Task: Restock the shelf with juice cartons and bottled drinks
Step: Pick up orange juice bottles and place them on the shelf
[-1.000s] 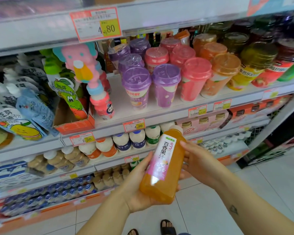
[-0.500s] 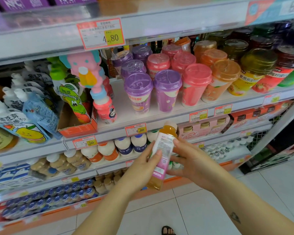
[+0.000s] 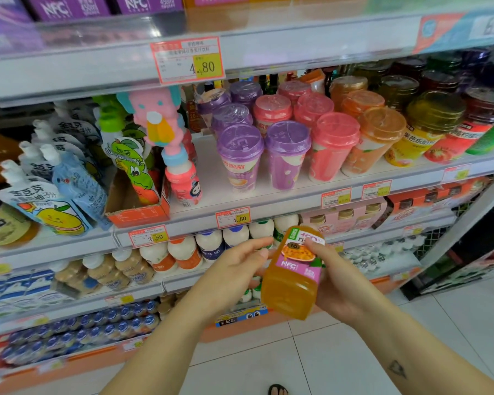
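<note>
Right hand [image 3: 344, 285] grips juice bottle [image 3: 293, 283], apart from shelf edge [image 3: 285, 208].

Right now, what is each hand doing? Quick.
Left hand: open, fingers straight beside the orange juice bottle.
Right hand: holding the orange juice bottle, thumb on its label.

Single head-worn view, angled forward and down, close to stocked shelves [image 3: 268, 201], hands [image 3: 234, 277] low centre

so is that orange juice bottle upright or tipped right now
Tipped. The orange plastic juice bottle with the pink label lies slanted in the right hand, base toward the camera, top toward the shelves.
</note>
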